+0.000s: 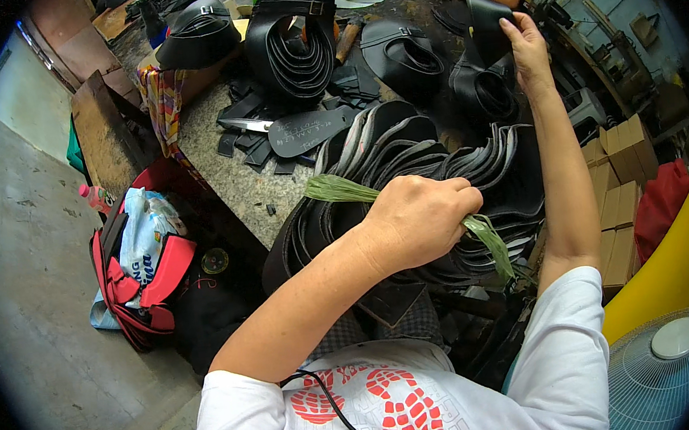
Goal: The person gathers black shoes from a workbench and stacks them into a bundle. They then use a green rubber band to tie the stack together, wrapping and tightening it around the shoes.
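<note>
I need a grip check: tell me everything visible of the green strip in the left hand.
The green strip looks like thin, crumpled plastic. The left hand is closed around its middle, hiding that part. One end sticks out leftward; the other slants down to the right of the fist. In view it overlaps the stacked dark pieces; whether it touches them is unclear.

writing on black sole-shaped piece (312,133), white shirt (494,391) and blue-white bag (145,226)

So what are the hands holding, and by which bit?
The left hand grips a green strip partway along, with ends poking out both sides. The right hand pinches a curved black piece by its right edge.
</note>
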`<state>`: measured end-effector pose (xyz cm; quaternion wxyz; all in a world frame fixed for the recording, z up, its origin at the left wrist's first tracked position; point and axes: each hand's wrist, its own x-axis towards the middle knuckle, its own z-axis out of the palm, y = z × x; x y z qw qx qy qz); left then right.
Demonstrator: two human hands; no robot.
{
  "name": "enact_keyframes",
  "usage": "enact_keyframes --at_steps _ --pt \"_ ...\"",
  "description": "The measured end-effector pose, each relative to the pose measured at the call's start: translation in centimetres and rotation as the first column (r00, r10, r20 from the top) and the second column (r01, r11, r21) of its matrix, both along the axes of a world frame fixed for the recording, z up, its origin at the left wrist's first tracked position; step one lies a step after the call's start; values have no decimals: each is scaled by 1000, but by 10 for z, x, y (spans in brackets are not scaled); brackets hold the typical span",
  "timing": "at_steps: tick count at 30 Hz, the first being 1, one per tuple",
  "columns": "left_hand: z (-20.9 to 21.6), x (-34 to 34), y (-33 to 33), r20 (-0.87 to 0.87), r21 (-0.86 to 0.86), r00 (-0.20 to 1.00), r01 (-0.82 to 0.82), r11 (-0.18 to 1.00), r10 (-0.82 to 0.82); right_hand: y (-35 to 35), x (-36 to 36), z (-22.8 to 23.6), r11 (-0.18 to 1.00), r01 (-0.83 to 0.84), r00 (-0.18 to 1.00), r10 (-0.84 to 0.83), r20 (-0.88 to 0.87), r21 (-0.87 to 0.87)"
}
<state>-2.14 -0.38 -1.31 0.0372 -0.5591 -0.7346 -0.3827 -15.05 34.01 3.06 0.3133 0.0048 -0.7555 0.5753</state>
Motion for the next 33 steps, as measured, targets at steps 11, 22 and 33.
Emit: enact_keyframes --at_steps 11,22,33 --pt "1 2 0 -2 27 1000 -1 1000 1 -67 11 -42 277 -372 911 -74 406 886" --pt "-2 1 1 -11 30 1000 -1 1000 1 -69 4 -63 121 -245 923 -276 270 962" --pt "-1 1 0 -8 24 1000 11 1000 -10 14 50 56 876 312 950 -297 -100 367"
